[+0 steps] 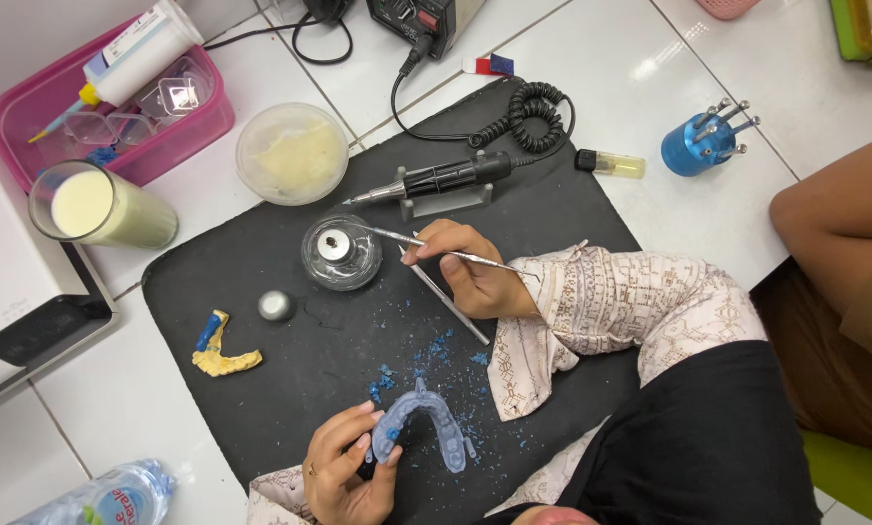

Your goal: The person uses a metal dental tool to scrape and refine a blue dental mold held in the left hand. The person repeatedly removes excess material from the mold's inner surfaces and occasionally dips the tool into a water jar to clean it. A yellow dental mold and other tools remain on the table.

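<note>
My left hand point(343, 472) holds a blue horseshoe-shaped dental cast point(424, 433) just above the near edge of the black mat point(261, 282). Blue wax crumbs point(426, 360) lie scattered around it. My right hand point(470, 272) grips a thin metal instrument point(397, 233) like a pen. Its tip reaches over the small glass burner point(339, 253). A second slim metal tool point(450, 309) lies on the mat, partly under this hand.
A yellow cast with blue wax point(224, 355) and a metal cap point(276, 305) lie at the left. A handpiece on a stand point(445, 180), a lidded tub point(292, 154), a pink basket point(27, 122), a blue bur holder point(694, 146) and a lighter point(613, 164) ring the mat. Another person's arm point(844, 204) is at the right.
</note>
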